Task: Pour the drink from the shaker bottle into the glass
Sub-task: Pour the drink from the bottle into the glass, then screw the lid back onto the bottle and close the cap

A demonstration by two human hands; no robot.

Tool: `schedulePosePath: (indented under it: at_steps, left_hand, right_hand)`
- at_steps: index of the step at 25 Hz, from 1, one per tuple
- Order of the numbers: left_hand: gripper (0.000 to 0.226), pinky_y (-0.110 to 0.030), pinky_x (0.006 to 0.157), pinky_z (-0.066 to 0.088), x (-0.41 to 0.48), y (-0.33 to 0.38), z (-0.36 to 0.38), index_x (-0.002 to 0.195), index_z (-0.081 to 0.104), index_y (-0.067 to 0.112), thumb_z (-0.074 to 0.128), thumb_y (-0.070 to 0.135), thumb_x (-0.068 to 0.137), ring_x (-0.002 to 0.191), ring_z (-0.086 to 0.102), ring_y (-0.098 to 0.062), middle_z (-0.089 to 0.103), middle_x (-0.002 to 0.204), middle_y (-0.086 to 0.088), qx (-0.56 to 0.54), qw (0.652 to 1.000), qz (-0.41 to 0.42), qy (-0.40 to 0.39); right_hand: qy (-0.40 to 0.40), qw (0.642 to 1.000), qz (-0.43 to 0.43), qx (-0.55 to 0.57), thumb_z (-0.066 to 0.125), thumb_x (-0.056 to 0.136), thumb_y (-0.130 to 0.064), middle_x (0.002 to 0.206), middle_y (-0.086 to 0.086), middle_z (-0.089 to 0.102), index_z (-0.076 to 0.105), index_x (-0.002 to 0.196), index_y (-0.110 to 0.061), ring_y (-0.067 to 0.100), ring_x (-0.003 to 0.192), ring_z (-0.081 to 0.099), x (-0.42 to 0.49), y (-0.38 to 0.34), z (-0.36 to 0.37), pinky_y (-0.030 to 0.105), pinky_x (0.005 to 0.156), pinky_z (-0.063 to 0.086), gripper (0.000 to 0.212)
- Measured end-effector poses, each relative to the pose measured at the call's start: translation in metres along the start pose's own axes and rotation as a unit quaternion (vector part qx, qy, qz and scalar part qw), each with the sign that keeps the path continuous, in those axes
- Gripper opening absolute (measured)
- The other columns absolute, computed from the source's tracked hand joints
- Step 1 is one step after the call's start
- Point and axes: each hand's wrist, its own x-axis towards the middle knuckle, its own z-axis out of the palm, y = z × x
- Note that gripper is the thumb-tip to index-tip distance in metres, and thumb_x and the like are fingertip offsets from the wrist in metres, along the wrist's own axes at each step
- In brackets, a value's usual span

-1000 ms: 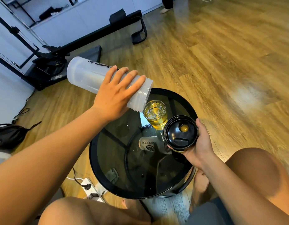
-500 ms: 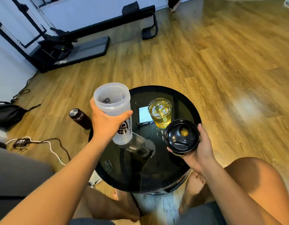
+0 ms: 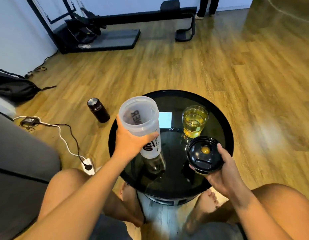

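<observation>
My left hand [image 3: 131, 142] grips a translucent white shaker bottle [image 3: 141, 123], upright and lidless, its inside looking empty, over the left part of a round black glass table [image 3: 224, 125]. A glass [image 3: 195, 121] holding yellow drink stands on the table's far right side, apart from the bottle. My right hand [image 3: 223, 172] holds the black shaker lid [image 3: 203, 155] upside down, just in front of the glass, with a yellow drop in its middle.
A dark metal flask [image 3: 98, 110] stands on the wooden floor left of the table. A power strip [image 3: 88, 166] with cables lies near my left knee. A grey sofa [image 3: 20, 163] is at the left, exercise equipment [image 3: 101, 35] at the back wall, where a person's legs [image 3: 206, 7] stand.
The shaker bottle went from tilted over the glass, pouring, to upright and drawn back left. The lid in my right hand stayed beside the glass. The camera view shifted.
</observation>
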Motion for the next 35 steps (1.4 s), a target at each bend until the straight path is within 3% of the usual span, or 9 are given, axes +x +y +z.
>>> schedulePosePath:
  at_steps: [6, 11, 15, 23, 26, 28, 30, 33, 35]
  left_hand:
    - [0.109, -0.044, 0.108, 0.048, -0.005, 0.001, -0.006, 0.144, 0.045, 0.009, 0.094, 0.038, 0.051, 0.131, 0.055, -0.020, 0.058, 0.139, -0.007, -0.032, 0.999, -0.009, -0.023]
    - [0.119, -0.044, 0.108, 0.048, -0.009, -0.004, -0.007, 0.146, 0.041, 0.013, 0.092, 0.051, 0.045, 0.130, 0.054, -0.016, 0.056, 0.139, -0.002, -0.008, 0.999, -0.036, -0.039]
    - [0.121, -0.031, 0.105, 0.047, -0.011, -0.007, -0.005, 0.146, 0.036, 0.020, 0.090, 0.056, 0.044, 0.128, 0.051, -0.010, 0.052, 0.138, 0.004, -0.011, 0.999, -0.033, -0.034]
    - [0.120, -0.032, 0.102, 0.049, -0.011, -0.012, -0.002, 0.144, 0.030, 0.029, 0.093, 0.052, 0.044, 0.128, 0.049, -0.003, 0.049, 0.136, 0.013, -0.029, 0.998, -0.036, -0.032]
    - [0.116, -0.016, 0.096, 0.042, -0.011, -0.014, -0.001, 0.141, 0.032, 0.036, 0.094, 0.051, 0.045, 0.127, 0.046, 0.007, 0.047, 0.134, 0.022, -0.041, 0.998, -0.037, -0.030]
    - [0.110, -0.005, 0.091, 0.040, -0.012, -0.011, -0.001, 0.134, 0.031, 0.052, 0.095, 0.052, 0.044, 0.124, 0.045, 0.013, 0.046, 0.132, 0.028, -0.042, 0.998, -0.039, -0.028]
    - [0.107, 0.002, 0.087, 0.038, -0.011, -0.007, -0.003, 0.121, 0.024, 0.072, 0.093, 0.055, 0.042, 0.121, 0.045, 0.017, 0.047, 0.128, 0.031, -0.031, 0.998, -0.043, -0.019]
    - [0.106, 0.001, 0.084, 0.041, -0.011, -0.009, -0.004, 0.117, 0.024, 0.080, 0.094, 0.051, 0.043, 0.118, 0.047, 0.024, 0.052, 0.124, 0.041, -0.046, 0.997, -0.049, -0.034]
    - [0.109, 0.001, 0.075, 0.043, -0.011, -0.012, -0.004, 0.126, 0.028, 0.067, 0.095, 0.047, 0.043, 0.110, 0.046, 0.032, 0.050, 0.117, 0.052, -0.054, 0.995, -0.067, -0.044]
  right_hand:
    - [0.048, 0.999, 0.006, -0.013, 0.048, 0.083, -0.067, 0.127, 0.020, 0.070, 0.066, 0.128, -0.010, 0.039, 0.120, 0.064, -0.009, 0.008, 0.005, 0.056, 0.104, 0.045, 0.075]
    - [0.148, 0.978, -0.030, -0.143, 0.045, 0.101, -0.047, 0.126, 0.022, 0.069, 0.061, 0.131, -0.007, 0.038, 0.118, 0.065, -0.014, 0.013, 0.021, 0.055, 0.109, 0.044, 0.052]
    - [0.182, 0.962, -0.025, -0.202, 0.044, 0.101, -0.050, 0.124, 0.015, 0.072, 0.063, 0.130, -0.013, 0.034, 0.115, 0.067, -0.014, 0.016, 0.029, 0.054, 0.107, 0.047, 0.051]
    - [0.058, 0.997, 0.023, -0.035, 0.055, 0.085, -0.059, 0.131, 0.020, 0.067, 0.075, 0.117, -0.014, 0.040, 0.115, 0.067, -0.021, 0.001, 0.038, 0.053, 0.100, 0.049, 0.059]
    - [-0.015, 0.987, -0.094, -0.132, 0.062, 0.081, -0.060, 0.128, 0.015, 0.069, 0.069, 0.121, -0.013, 0.037, 0.116, 0.067, -0.018, -0.032, 0.093, 0.054, 0.095, 0.054, 0.062]
    - [-0.023, 0.922, -0.260, -0.285, 0.072, 0.069, -0.059, 0.109, 0.004, 0.068, 0.059, 0.106, -0.021, 0.024, 0.100, 0.065, -0.020, -0.055, 0.144, 0.039, 0.085, 0.051, 0.054]
    - [-0.043, 0.751, -0.396, -0.526, 0.075, 0.063, -0.064, 0.093, -0.020, 0.061, 0.043, 0.097, -0.034, 0.000, 0.083, 0.057, -0.024, -0.069, 0.191, 0.019, 0.074, 0.045, 0.055]
    - [-0.122, 0.492, -0.424, -0.750, 0.073, 0.058, -0.073, 0.091, -0.017, 0.050, 0.037, 0.101, -0.033, 0.015, 0.087, 0.050, -0.023, -0.062, 0.236, 0.029, 0.066, 0.044, 0.069]
    - [-0.164, 0.380, -0.415, -0.810, 0.069, 0.061, -0.074, 0.102, -0.007, 0.055, 0.045, 0.109, -0.024, 0.023, 0.095, 0.048, -0.019, -0.050, 0.246, 0.040, 0.074, 0.046, 0.073]
